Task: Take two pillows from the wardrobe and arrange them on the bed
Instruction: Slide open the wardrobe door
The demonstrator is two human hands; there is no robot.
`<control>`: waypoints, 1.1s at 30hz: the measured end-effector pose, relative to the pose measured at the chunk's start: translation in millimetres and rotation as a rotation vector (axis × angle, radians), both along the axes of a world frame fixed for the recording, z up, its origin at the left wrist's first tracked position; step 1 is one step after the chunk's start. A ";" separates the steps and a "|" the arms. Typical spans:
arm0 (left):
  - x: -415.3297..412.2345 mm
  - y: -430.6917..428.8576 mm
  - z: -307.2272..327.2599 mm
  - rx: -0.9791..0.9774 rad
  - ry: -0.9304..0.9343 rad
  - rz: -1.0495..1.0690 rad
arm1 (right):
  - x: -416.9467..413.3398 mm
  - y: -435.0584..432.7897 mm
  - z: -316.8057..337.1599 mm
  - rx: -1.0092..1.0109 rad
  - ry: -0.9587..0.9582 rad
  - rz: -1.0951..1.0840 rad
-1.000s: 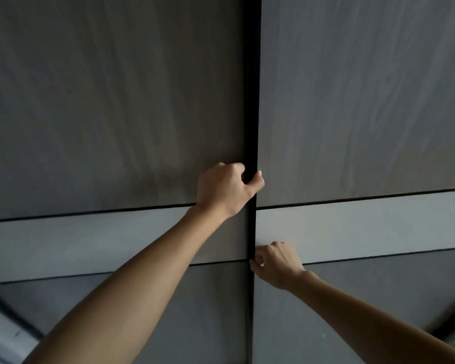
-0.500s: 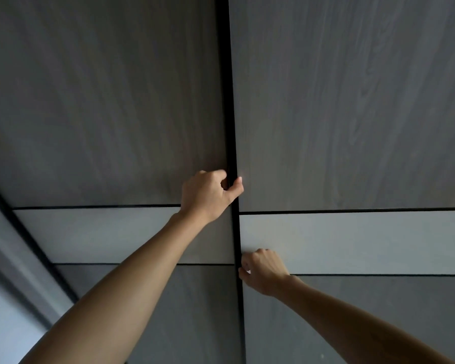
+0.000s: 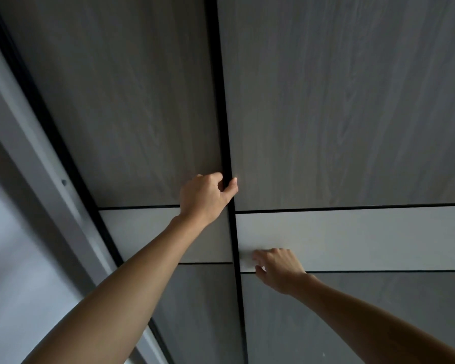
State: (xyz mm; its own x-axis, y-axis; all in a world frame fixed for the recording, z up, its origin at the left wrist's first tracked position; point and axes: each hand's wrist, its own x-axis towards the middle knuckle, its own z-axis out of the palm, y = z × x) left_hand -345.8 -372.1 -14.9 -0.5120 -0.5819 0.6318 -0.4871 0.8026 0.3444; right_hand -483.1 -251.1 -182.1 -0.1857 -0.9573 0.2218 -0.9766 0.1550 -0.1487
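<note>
Two grey wood-grain wardrobe doors fill the view, the left door [image 3: 132, 106] and the right door [image 3: 347, 101], each crossed by a pale band. A dark vertical seam [image 3: 221, 101] runs between them. My left hand [image 3: 205, 199] has its fingers hooked into the seam at the left door's edge, thumb resting on the right door. My right hand [image 3: 276, 266] lies lower on the right door's pale band [image 3: 378, 237], fingertips curled against the surface a little right of the seam. No pillows and no bed are in view.
A pale wardrobe frame post [image 3: 37, 164] with a black edge slants down the left side. Beyond it is a plain light wall [image 3: 13, 285].
The view has swung left, bringing the frame post and wall into sight. My right hand has shifted right, off the seam, onto the pale band. My left hand keeps its hold at the seam.
</note>
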 end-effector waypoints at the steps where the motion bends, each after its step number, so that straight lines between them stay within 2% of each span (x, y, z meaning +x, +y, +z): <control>1: 10.2 -6.5 -1.0 -0.018 0.004 0.015 | 3.1 -3.9 0.6 -0.005 0.010 -0.002; 10: 86.0 -40.2 -7.7 -0.082 0.005 0.288 | 35.6 -38.1 7.2 0.018 0.092 0.039; 16: 121.8 -59.6 -14.0 -0.052 -0.084 0.448 | 60.4 -58.1 10.1 0.034 0.109 0.057; 22: 139.0 -75.2 -29.3 -0.014 -0.197 0.453 | 69.1 -64.6 8.7 0.005 0.109 0.019; 33: 160.9 -91.5 -38.3 0.067 -0.254 0.498 | 71.1 -59.6 10.9 0.029 0.087 -0.018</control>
State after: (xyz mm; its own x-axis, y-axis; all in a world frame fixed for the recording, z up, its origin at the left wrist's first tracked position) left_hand -184.9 -463.5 -53.2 -0.2962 -0.8270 0.4779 -0.8760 0.4346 0.2091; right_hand -412.0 -310.7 -171.2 -0.1843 -0.9601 0.2105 -0.9827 0.1759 -0.0583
